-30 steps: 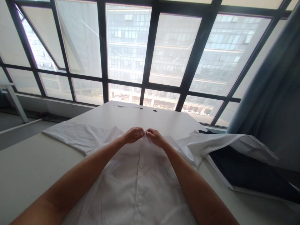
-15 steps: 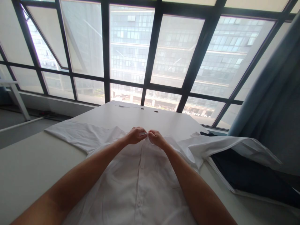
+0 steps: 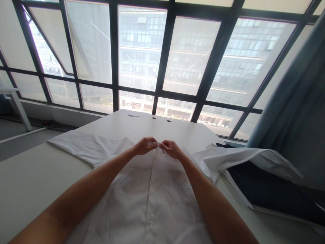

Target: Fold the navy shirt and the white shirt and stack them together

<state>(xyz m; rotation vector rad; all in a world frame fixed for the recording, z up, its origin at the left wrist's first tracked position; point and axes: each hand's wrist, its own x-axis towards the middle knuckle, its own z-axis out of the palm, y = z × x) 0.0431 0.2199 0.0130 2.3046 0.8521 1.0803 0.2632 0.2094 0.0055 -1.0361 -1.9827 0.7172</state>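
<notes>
Where hands (image 3: 146,146) (image 3: 172,149) meet, details unclear; white shirt (image 3: 162,196), cropped

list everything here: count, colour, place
flat table: one, white, centre
button-front fabric shirt: one, white, on table
round buttons: at least two, white, shirt
round holes: two, dark, table's far end
flat sheet: one or more, white, far end
folded cloth: one or more, navy, right
fabric curtain: one, blue-grey, far right
glass panes: many, black-framed, beyond table
building: one or more, pale, outside
leg frame: one, white, far left
left hand: one, pinching shirt's top
right hand: one, pinching shirt's top
</notes>
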